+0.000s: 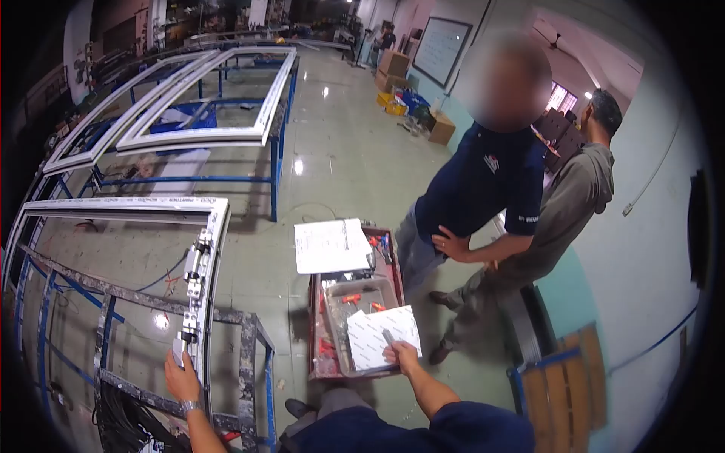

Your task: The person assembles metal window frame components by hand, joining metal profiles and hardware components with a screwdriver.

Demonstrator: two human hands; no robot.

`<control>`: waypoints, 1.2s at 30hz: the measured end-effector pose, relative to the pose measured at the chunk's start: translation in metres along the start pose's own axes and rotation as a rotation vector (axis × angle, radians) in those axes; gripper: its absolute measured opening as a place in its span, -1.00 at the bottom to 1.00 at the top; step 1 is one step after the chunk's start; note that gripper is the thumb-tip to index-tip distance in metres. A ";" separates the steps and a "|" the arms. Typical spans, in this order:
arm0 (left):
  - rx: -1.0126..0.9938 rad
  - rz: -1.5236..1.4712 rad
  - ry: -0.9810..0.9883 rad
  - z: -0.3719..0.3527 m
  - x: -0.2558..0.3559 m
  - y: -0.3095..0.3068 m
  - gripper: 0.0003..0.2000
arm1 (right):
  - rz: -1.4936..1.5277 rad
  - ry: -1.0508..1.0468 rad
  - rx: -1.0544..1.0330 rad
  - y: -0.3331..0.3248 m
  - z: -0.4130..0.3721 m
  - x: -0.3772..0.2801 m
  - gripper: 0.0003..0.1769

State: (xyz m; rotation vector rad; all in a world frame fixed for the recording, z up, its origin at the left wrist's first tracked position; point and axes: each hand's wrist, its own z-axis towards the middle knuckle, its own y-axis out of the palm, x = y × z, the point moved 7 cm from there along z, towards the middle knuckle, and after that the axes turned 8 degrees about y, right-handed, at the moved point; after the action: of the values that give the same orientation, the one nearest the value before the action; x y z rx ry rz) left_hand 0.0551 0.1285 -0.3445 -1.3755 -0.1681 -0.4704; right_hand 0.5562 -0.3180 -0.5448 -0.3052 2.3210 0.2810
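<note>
My left hand (182,377) is at the lower left, its fingers closed on a small pale metal piece (178,350) beside the white frame (219,257). Metal hinge-like fittings (193,291) run along the frame's right side, above that hand. My right hand (402,355) pinches a small grey metal part (388,337) over a white printed sheet (362,351). Beneath the sheet is a grey tray (336,317) holding orange-handled items (351,299), set on a red cart (317,370). Papers (328,247) lie at the cart's far end.
Two people stand just beyond the cart: one in a dark shirt (483,174), another in a grey-brown top (578,189). More white frames (204,140) rest on blue stands at the upper left. Wooden slats (563,385) lean at the lower right; boxes (391,66) are farther back.
</note>
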 end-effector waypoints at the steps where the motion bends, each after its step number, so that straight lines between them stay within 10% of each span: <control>1: 0.009 -0.008 0.013 -0.001 0.000 0.001 -0.46 | -0.015 -0.006 0.003 -0.001 0.001 0.001 -0.83; 21: -0.056 -0.062 -0.096 0.005 -0.017 0.016 -0.50 | 0.130 0.032 0.041 0.003 -0.040 -0.003 -0.76; 25: 0.392 -0.259 0.202 -0.020 -0.005 -0.035 -0.72 | 0.115 0.059 -0.045 0.003 -0.029 0.005 -0.73; 32: -0.241 -0.703 -0.033 -0.117 0.063 0.018 -0.73 | 0.258 0.353 -0.173 0.007 -0.061 0.035 -0.84; 36: -0.575 -0.669 0.161 -0.145 0.130 0.067 -0.69 | 0.173 0.293 -0.168 -0.019 -0.070 0.008 -0.80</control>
State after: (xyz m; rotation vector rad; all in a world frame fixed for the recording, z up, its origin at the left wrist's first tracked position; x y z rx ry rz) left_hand 0.1767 -0.0329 -0.3836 -1.8219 -0.3855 -1.2577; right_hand 0.5094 -0.3576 -0.5050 -0.2408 2.6233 0.5503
